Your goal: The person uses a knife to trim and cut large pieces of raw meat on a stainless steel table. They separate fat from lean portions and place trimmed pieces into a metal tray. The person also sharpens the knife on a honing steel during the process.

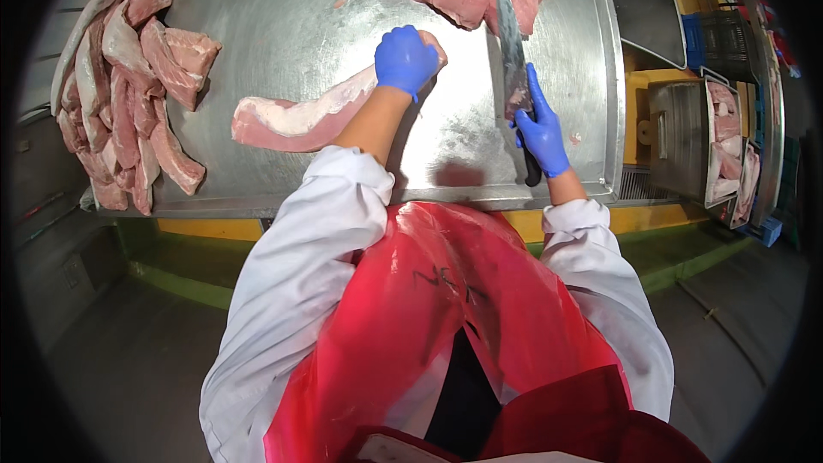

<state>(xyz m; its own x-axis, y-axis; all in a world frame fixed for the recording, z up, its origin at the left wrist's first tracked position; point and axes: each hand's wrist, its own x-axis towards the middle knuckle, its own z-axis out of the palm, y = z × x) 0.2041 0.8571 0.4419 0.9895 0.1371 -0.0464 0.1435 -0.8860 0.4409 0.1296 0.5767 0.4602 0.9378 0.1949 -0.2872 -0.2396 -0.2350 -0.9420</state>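
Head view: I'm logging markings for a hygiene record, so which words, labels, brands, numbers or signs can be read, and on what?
Apron: dark handwritten marks on its front, not copied here.
Knife: no text that I can make out.
Blue crate: too small and blurred to tell.
Elsewhere: none I can read.

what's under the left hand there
A long strip of meat runs beneath the left hand; one end shows just past the fist, to its right, the longer part to its left. The stretch covered by the glove and wrist cannot be seen.
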